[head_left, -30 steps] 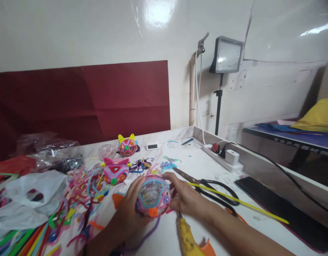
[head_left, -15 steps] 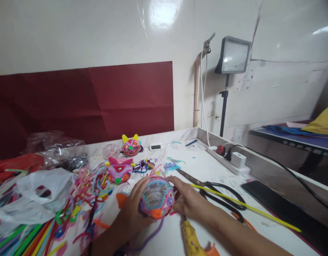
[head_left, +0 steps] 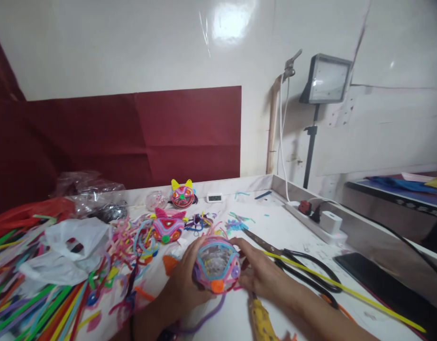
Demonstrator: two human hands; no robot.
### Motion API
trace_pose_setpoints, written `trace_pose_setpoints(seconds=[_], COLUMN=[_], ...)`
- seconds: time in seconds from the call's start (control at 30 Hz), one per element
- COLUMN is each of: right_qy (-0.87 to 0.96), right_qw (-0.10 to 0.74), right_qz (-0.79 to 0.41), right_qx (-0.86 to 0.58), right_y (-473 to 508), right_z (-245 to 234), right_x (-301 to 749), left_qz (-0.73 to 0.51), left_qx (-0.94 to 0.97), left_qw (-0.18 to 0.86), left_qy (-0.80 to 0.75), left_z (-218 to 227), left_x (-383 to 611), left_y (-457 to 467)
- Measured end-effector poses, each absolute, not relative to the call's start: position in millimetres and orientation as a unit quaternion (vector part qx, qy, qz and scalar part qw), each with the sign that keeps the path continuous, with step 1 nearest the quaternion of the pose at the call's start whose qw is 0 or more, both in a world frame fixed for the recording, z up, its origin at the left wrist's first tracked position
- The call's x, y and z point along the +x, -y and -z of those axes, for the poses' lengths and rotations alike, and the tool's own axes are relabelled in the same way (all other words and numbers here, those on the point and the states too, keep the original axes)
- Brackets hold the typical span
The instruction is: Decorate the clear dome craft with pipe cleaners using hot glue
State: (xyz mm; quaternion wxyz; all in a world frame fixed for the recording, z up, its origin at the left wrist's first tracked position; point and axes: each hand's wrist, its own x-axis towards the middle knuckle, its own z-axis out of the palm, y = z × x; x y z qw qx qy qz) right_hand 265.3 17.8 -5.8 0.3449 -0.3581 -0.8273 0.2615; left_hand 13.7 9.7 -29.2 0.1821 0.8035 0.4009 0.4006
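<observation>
A: White bench [head_left: 275, 222], scuffed and littered. What lies nearest?

B: At 6 o'clock, a yellow glue gun [head_left: 261, 322] of hard plastic, nose pointing towards 12, just beside the right wrist. A limp purple pipe cleaner [head_left: 204, 322] trails from under the ball.

A: And the hands?

B: Both clasp the ball [head_left: 216, 263] between them. The left hand [head_left: 185, 279] is cupped on its 9 o'clock side and the right hand [head_left: 263, 272] on its 3 o'clock side, fingers curled against it. Neither is nearer, since both touch. I cannot tell whether it rests on the bench.

A: What is it made of?

B: It's a clear, glittery dome banded with fuzzy pink, blue and purple wire. An orange pom-pom faces 6 o'clock.

A: Beyond it?

B: Scissors [head_left: 261, 240] at 3 o'clock, blades towards 10, with a straight yellow pipe cleaner [head_left: 346, 291] across them. At 9 o'clock there's a loose heap of pipe cleaners [head_left: 37, 308]. At 11 sits a pink cat face [head_left: 168, 228], with a yellow-eared cat face [head_left: 183, 194] past it. Maroon paper [head_left: 133, 132] hangs behind.
</observation>
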Motion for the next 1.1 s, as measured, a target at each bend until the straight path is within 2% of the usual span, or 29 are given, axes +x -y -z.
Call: trace_pose_setpoints(seconds=[0.17, 0.53, 1.1], right_qy=[0.828, 0.827, 0.825], right_qw=[0.335, 0.290, 0.318], right_qz=[-0.269, -0.258, -0.255], right_qx=[-0.361, -0.407, -0.391], right_y=[-18.6, -17.8, -22.2], right_z=[6.4, 6.3, 11.0], right_x=[267.1, 269.0, 270.3], left_qz=[-0.396, -0.385, -0.398], left_qx=[0.797, 0.802, 0.797], left_qw=[0.217, 0.181, 0.196], left_qy=[-0.400, -0.420, -0.409], left_z=[30.5, 32.7, 30.7], left_x=[10.5, 7.2, 6.4], left_y=[-10.5, -10.0, -12.1])
